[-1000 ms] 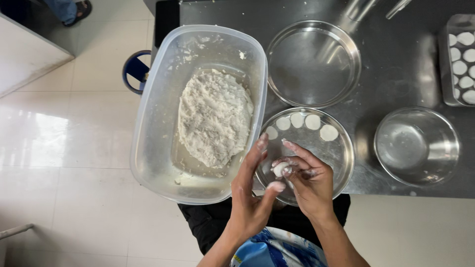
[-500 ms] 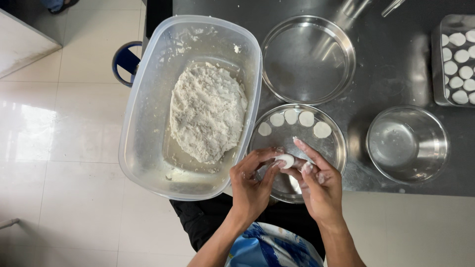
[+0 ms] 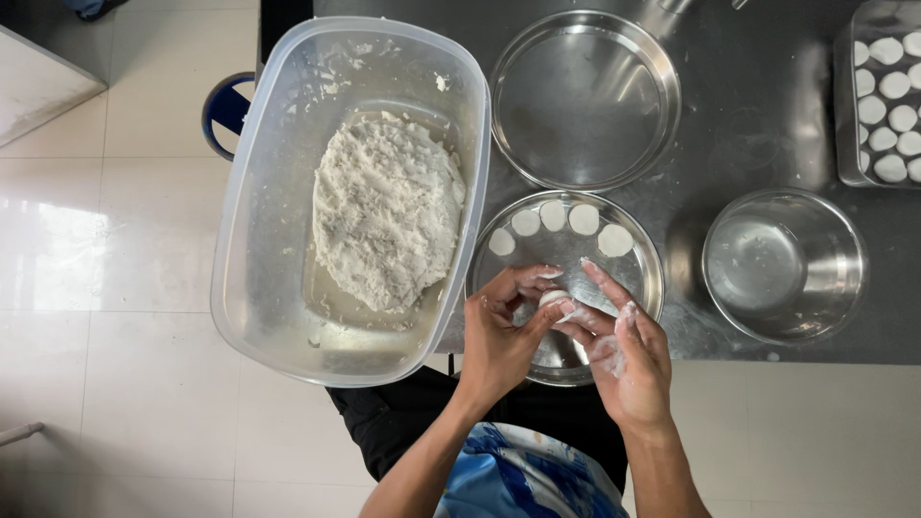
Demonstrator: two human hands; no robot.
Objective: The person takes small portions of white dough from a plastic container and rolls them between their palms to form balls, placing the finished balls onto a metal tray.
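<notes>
My left hand [image 3: 504,336] and my right hand [image 3: 624,345] meet over a round steel plate [image 3: 645,273], pressing a small white dough ball [image 3: 552,299] between their fingers. Both hands are dusted with white dough. Several flat white dough discs [image 3: 583,219] lie along the plate's far rim. A clear plastic tub [image 3: 269,288] holding a big mound of crumbly white dough [image 3: 384,206] sits to the left, overhanging the table edge.
An empty round steel plate [image 3: 585,96] lies behind the first one. A steel bowl [image 3: 782,264] stands to the right. A tray of white dough discs [image 3: 887,91] sits at the far right. White tiled floor [image 3: 115,288] and a blue stool [image 3: 225,110] are on the left.
The view has shifted slightly. My hands keep working the dough ball between the fingers, and the left fingers have closed further round it.
</notes>
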